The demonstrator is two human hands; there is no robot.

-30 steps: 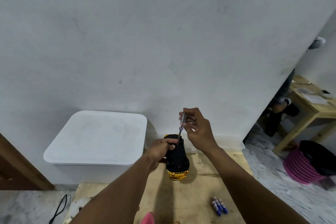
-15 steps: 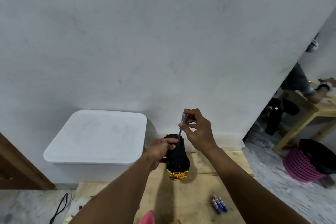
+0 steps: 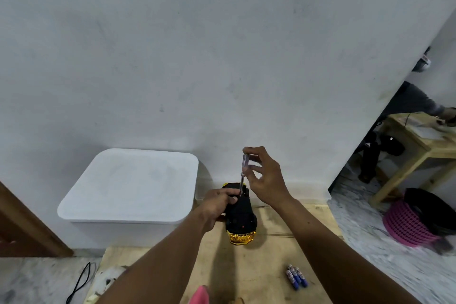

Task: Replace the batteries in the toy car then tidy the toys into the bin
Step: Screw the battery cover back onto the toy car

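Now: r. hand (image 3: 266, 180) fingers (image 3: 255, 168) pinch top of slim clear-handled screwdriver (image 3: 245, 163), upright, tip in underside of upturned black-and-gold plastic toy car (image 3: 240, 215). L. hand (image 3: 217, 207) fingers curled round car's side, steadying it at far end of pale wooden counter (image 3: 271, 259).

Risks, my read:
- pinch so high up, so tip may skip out of screw, chew head, or jab l. thumb just beside it
- freed screw could roll off counter
- small blue batteries (image 3: 296, 277) lie near r. forearm; elbow could sweep them

White lidded plastic bin (image 3: 133, 187) closed, off to left.
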